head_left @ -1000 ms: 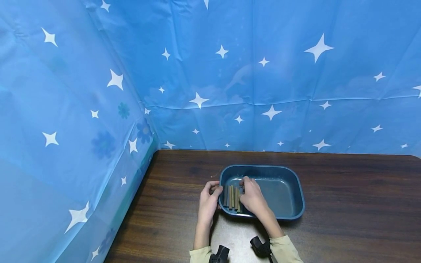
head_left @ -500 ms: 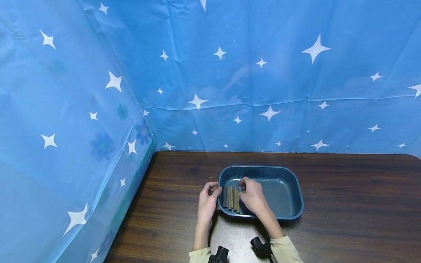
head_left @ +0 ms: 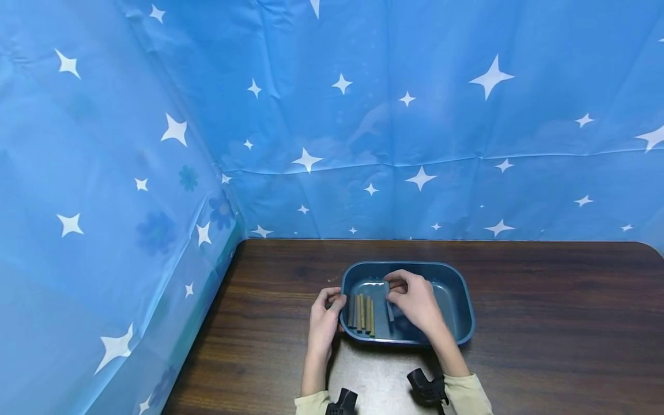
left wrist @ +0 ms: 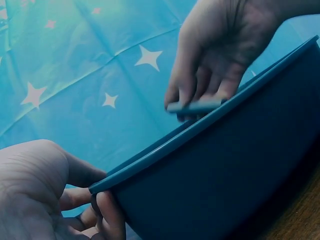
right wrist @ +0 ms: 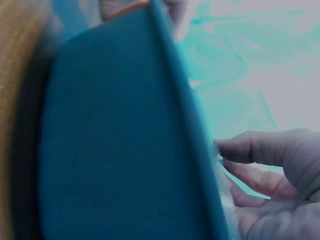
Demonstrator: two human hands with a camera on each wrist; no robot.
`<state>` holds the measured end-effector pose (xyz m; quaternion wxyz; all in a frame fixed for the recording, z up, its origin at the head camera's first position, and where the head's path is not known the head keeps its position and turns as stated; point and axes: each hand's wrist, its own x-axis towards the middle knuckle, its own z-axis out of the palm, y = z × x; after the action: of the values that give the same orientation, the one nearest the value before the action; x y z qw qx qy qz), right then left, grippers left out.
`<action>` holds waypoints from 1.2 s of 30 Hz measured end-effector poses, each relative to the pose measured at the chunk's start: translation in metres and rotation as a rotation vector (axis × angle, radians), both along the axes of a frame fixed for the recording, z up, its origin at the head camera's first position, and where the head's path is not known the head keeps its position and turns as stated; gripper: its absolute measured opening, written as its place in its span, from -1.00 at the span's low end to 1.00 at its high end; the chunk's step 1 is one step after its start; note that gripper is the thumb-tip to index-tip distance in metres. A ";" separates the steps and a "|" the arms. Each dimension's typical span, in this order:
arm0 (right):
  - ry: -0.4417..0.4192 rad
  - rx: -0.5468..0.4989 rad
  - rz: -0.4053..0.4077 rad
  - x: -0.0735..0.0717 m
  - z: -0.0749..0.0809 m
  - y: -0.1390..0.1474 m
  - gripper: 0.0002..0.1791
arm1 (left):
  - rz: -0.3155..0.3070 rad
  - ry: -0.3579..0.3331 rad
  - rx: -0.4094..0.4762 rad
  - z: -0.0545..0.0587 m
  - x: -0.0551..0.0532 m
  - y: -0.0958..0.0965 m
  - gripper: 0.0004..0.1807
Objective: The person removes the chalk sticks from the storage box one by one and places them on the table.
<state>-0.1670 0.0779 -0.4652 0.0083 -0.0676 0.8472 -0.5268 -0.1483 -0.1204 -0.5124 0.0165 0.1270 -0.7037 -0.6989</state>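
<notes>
A dark blue rectangular basin (head_left: 468, 314) stands on the table. My left hand (head_left: 323, 325) pinches its left rim, thumb on top and fingers curled beneath, as the left wrist view shows. Inside, at the left end, several short yellowish and grey sticks (head_left: 359, 314) lie side by side. My right hand (head_left: 417, 300) is over the middle of the basin and pinches a grey-blue stick (left wrist: 195, 107) between thumb and fingers. That stick is apart from the row. In the right wrist view the basin wall (right wrist: 120, 125) hides most of the contents.
The brown wooden table (head_left: 560, 323) extends to both sides of the basin. A blue star-printed sheet (head_left: 394, 127) hangs behind it and along the left side. Black wrist cameras (head_left: 342, 402) sit near both sleeves.
My right hand has lifted away from the row and moved right, taking a grey-blue stick with it. My left hand keeps its hold on the rim.
</notes>
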 end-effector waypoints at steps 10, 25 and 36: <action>-0.011 -0.060 -0.040 0.004 0.013 0.034 -0.66 | 0.000 0.003 -0.003 -0.005 -0.002 0.000 -0.65; -0.092 -0.151 -0.090 0.008 0.015 0.072 -0.59 | 0.004 -0.001 0.032 -0.005 -0.002 0.000 -0.63; -0.086 -0.073 -0.104 0.013 0.006 0.111 -0.59 | 0.014 0.017 0.021 -0.004 -0.002 0.003 -0.65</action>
<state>-0.1537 0.1886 -0.4589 0.0150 -0.0012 0.8286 -0.5596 -0.1501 -0.1177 -0.5162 0.0262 0.1262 -0.6952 -0.7071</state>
